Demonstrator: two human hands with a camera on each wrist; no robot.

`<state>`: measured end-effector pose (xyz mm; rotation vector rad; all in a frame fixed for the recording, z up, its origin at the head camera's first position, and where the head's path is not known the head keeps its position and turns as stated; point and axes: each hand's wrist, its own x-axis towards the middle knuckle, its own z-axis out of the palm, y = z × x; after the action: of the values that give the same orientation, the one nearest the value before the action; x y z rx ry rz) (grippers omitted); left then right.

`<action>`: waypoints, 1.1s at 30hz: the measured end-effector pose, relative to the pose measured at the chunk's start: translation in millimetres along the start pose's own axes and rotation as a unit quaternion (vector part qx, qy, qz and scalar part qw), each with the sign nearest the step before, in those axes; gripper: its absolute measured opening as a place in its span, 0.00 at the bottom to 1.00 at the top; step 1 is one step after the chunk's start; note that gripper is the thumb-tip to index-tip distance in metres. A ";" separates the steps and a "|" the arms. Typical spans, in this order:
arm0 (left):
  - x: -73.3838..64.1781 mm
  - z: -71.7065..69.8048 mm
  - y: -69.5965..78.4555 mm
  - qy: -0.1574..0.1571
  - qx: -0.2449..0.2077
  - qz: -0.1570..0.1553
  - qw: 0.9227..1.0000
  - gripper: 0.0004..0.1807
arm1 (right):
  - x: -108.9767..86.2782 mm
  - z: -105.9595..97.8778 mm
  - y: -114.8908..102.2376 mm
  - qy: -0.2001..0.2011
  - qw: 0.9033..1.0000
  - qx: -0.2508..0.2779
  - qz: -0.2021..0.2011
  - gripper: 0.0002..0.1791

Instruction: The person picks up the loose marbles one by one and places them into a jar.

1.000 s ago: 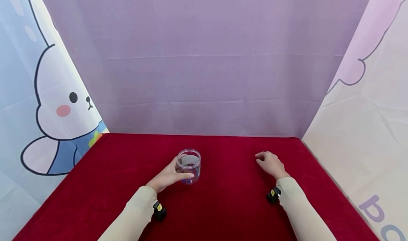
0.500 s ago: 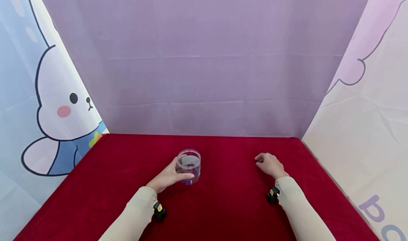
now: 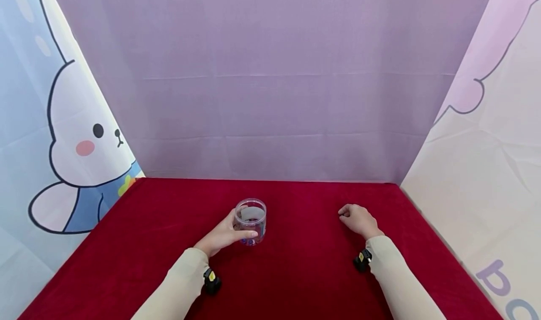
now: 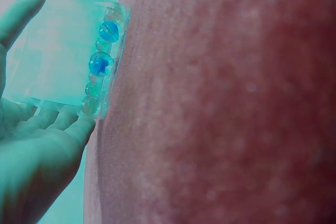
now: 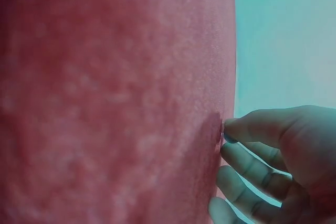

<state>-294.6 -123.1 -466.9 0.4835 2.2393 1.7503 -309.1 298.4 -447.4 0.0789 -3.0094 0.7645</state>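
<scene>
My left hand (image 3: 224, 233) grips a clear plastic jar (image 3: 261, 226) from its left side, thumb across the front. The jar stands upright and uncovered on the red cloth. Several glass marbles (image 4: 101, 64), some with blue swirls, lie along its bottom in the left wrist view. To the right, my right hand (image 3: 359, 219) is low over the cloth, its fingertips touching or nearly touching it. Between thumb and forefinger it pinches a small glassy, dark blue marble (image 5: 229, 138), mostly hidden by the fingertips.
Red cloth (image 3: 296, 273) covers the table. A lilac curtain (image 3: 270, 85) rises at its back edge. Printed curtains flank it, one with a rabbit (image 3: 84, 127) on the left, a pale one (image 3: 486, 169) on the right. Each wrist wears a small black camera (image 3: 211, 281).
The right hand's thumb and forefinger have drawn together at the cloth, and that hand has shifted very slightly. The left hand and the jar stay where they were.
</scene>
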 end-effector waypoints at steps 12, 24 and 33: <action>-1.2 1.5 1.1 -0.001 -0.003 0.001 1.000 0.51 | -2.0 -1.5 -3.4 0.014 1.000 0.010 -0.019 0.11; -0.8 0.6 1.4 -0.001 -0.001 -0.002 1.000 0.53 | -7.8 -9.8 -25.8 0.052 0.997 0.003 -0.059 0.11; -0.7 0.9 0.9 -0.001 -0.005 0.002 1.000 0.52 | -15.8 -13.8 -39.7 0.072 0.994 0.010 -0.083 0.10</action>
<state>-293.5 -122.3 -466.3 0.4884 2.2298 1.7611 -290.7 270.8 -417.1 0.2580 -2.8162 0.7492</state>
